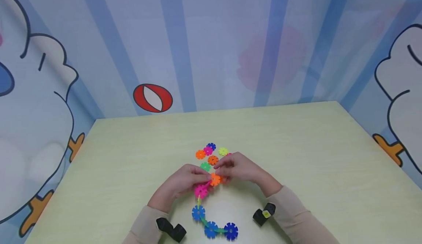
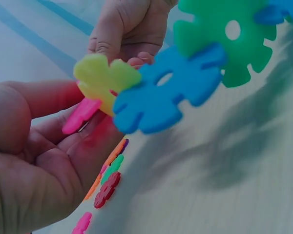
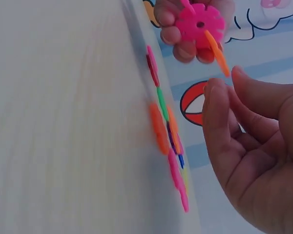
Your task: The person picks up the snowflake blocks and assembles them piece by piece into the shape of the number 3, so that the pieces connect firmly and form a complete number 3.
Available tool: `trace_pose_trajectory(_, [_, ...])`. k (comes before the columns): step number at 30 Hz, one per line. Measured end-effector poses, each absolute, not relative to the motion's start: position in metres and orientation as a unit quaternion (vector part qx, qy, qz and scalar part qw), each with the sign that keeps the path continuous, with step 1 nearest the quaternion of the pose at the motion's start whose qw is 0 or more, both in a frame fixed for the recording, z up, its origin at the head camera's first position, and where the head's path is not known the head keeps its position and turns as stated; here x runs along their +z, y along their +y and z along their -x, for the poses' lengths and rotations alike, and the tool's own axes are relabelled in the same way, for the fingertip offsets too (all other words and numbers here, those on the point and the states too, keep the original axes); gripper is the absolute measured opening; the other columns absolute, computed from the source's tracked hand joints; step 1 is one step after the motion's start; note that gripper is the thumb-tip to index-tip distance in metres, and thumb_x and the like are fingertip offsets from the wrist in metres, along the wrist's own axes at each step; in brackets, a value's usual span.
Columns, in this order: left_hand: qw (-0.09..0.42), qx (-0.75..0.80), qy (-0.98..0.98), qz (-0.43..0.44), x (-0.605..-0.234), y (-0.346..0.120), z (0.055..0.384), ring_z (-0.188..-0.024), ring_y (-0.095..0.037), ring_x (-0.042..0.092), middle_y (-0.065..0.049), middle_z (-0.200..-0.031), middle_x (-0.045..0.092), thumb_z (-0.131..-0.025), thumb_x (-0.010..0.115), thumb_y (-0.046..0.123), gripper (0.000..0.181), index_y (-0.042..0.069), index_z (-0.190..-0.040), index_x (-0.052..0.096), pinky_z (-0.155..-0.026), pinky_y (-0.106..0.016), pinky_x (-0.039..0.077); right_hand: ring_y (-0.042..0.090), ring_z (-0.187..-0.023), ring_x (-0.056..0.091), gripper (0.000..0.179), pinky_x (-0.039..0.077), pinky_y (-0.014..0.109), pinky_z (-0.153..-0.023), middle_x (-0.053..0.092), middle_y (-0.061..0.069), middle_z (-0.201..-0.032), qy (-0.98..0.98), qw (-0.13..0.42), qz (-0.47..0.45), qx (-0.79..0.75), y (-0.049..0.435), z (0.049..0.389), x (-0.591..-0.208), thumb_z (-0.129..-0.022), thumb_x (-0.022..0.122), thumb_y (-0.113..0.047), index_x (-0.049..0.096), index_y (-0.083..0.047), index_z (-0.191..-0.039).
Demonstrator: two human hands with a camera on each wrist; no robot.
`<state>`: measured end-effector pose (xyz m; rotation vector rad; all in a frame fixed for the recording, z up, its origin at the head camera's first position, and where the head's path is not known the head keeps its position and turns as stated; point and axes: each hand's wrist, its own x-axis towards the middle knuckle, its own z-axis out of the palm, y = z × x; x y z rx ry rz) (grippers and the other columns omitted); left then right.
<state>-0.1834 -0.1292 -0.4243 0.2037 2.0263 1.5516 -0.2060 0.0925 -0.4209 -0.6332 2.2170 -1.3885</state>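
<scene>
A curved chain of slotted plastic flower discs runs toward me: dark blue disc (image 1: 231, 231), blue disc (image 1: 198, 213), green disc (image 2: 249, 36), yellow disc (image 2: 105, 80) and pink disc (image 1: 201, 191). My left hand (image 1: 184, 181) pinches the chain at its pink part, thumb on one side and fingers beneath. An orange disc (image 1: 215, 179) is slotted into this end and shows edge-on in the right wrist view. My right hand (image 1: 239, 169) is close beside it, thumb and forefinger slightly apart, fingertips (image 3: 216, 87) right at the orange disc's edge.
Beyond my hands, loose discs lie flat on the pale table (image 1: 132, 156): an orange disc (image 1: 200, 154), a green disc (image 1: 205, 166), a yellow disc (image 1: 223, 151) and several others. A patterned blue backdrop (image 1: 217, 46) stands along the table's back edge.
</scene>
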Motion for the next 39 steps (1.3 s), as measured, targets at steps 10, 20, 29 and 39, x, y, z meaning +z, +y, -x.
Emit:
trace_pose_trajectory(10, [0.281, 0.586, 0.758, -0.060, -0.428, -0.135, 0.186, -0.079, -0.013, 0.066, -0.007, -0.092, 0.072, -0.094, 0.061, 0.012, 0.024, -0.006, -0.109, 0.069, -0.076, -0.024, 0.054, 0.016, -0.076, 0.055, 0.017, 0.050, 0.029, -0.068, 0.063, -0.002, -0.084, 0.859, 0.205, 0.235, -0.406, 0.104, 0.216, -0.427, -0.084, 0.074, -0.011, 0.073, -0.009, -0.101])
trace_pose_trajectory(20, [0.294, 0.601, 0.741, -0.059, -0.427, -0.138, 0.187, -0.083, -0.019, 0.071, -0.013, -0.093, 0.073, -0.095, 0.059, 0.011, 0.025, -0.007, -0.110, 0.067, -0.080, -0.027, 0.055, 0.017, -0.078, 0.052, 0.022, 0.046, 0.029, -0.069, 0.059, -0.001, -0.081, 0.870, 0.221, 0.248, -0.365, 0.097, 0.222, -0.429, -0.078, 0.080, -0.011, 0.074, -0.013, -0.100])
trace_pose_trajectory(29, [0.297, 0.593, 0.747, -0.055, -0.428, -0.139, 0.189, -0.083, -0.016, 0.070, -0.013, -0.094, 0.073, -0.095, 0.058, 0.010, 0.026, -0.007, -0.113, 0.067, -0.082, -0.027, 0.055, 0.016, -0.083, 0.050, 0.021, 0.046, 0.028, -0.073, 0.058, -0.002, -0.084, 0.885, 0.214, 0.246, -0.333, 0.092, 0.222, -0.429, -0.077, 0.081, -0.011, 0.073, -0.012, -0.096])
trace_pose_trajectory(39, [0.303, 0.593, 0.744, -0.062, -0.429, -0.140, 0.188, -0.084, -0.020, 0.072, -0.016, -0.091, 0.073, -0.096, 0.056, 0.010, 0.024, -0.006, -0.111, 0.067, -0.083, -0.028, 0.055, 0.017, -0.081, 0.051, 0.021, 0.047, 0.028, -0.073, 0.056, 0.000, -0.084, 0.890, 0.202, 0.235, -0.335, 0.091, 0.218, -0.427, -0.077, 0.079, -0.006, 0.064, -0.013, -0.089])
